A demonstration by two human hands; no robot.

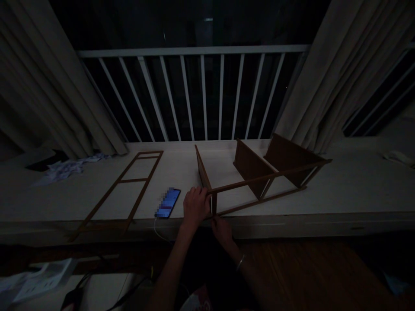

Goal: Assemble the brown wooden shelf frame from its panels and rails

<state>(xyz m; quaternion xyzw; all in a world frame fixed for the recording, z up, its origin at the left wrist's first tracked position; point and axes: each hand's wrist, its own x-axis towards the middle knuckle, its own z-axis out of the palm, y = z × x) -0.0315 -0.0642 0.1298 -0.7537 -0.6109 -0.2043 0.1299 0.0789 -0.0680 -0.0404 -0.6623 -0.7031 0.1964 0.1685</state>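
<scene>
A brown wooden shelf unit (pixel 254 170) lies on its side on the pale window ledge, its side frame joined to several upright boards. My left hand (pixel 196 205) is closed around the near left end of it, at the corner of the upper rail and the end board. Just below, my right hand (pixel 222 232) is at the lower corner of the same end, its fingertips against the wood; what they pinch there is too dark to make out. Left of my hands lies a lit phone (pixel 168 203) with a white cable. Farther left rests a separate ladder-shaped wooden frame (pixel 132 180).
The ledge (pixel 181 172) runs below a white railing (pixel 194 51) and dark window, with curtains (pixel 311 77) at both sides. Crumpled paper (pixel 63 170) lies at the far left. A white box-like item (pixel 45 278) and cables are at the lower left.
</scene>
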